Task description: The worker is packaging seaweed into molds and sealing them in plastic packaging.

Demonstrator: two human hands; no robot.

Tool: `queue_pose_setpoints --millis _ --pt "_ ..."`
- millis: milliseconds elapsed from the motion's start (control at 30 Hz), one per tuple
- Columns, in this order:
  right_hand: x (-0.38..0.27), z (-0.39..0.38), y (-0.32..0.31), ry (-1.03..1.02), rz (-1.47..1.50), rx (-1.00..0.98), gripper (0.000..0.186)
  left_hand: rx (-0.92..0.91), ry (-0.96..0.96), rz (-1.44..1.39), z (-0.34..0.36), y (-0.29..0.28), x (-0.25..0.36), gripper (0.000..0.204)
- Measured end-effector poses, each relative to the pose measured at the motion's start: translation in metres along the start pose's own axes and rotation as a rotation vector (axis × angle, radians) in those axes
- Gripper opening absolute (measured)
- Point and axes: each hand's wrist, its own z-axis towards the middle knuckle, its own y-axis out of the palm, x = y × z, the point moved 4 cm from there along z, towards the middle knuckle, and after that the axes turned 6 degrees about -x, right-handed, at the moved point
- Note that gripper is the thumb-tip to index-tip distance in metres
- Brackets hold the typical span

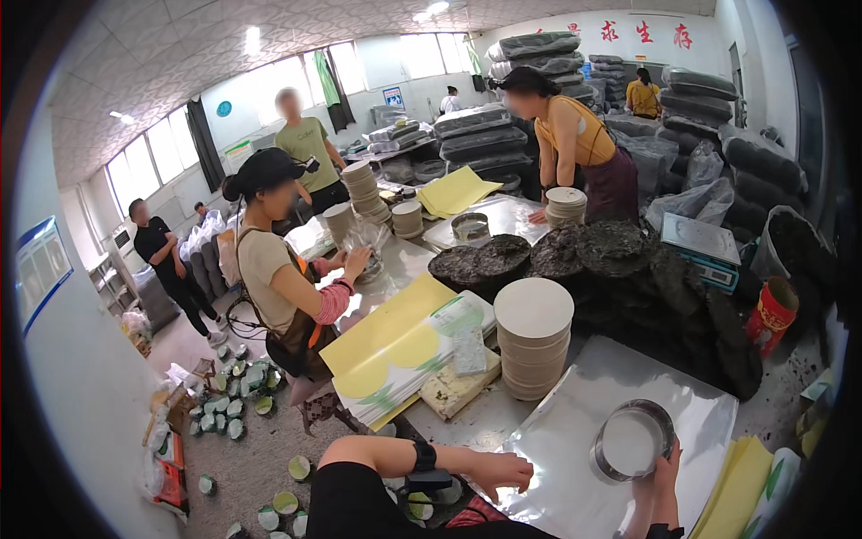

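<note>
A round metal ring stands on a shiny silver sheet at the front right. My right hand grips the ring's near right side. A pale flat surface shows inside the ring; I cannot tell whether it is a disc. My left hand hovers over or rests on the sheet's near left part, fingers loosely bent and apart, with nothing in them. A dark band is on my left wrist. Beyond the sheet rises a stack of round, pale, board-like discs.
Dark, fibrous round cakes are heaped behind the sheet, near a scale and a red tub. Yellow and printed paper sheets lie left. Opposite, a person handles clear plastic; another leans on the table.
</note>
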Motion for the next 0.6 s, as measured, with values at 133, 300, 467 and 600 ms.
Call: queue_pose_setpoints --millis 133,300,467,600 --pt "0.005 0.011 -0.025 -0.008 -0.001 0.038 0.072 0.138 -0.090 -0.073 0.004 0.023 -0.019 0.026" --pt "-0.013 0.020 -0.083 -0.246 -0.278 -0.053 0.051 0.272 -0.068 -0.166 0.002 0.024 -0.027 0.021" --pt "-0.018 0.000 -0.034 -0.086 -0.038 0.102 0.061 0.126 -0.065 -0.108 0.001 0.012 -0.012 0.016" --pt "-0.023 -0.004 -0.016 -0.069 -0.079 0.105 0.069 0.135 -0.110 -0.076 -0.003 0.020 -0.011 0.015"
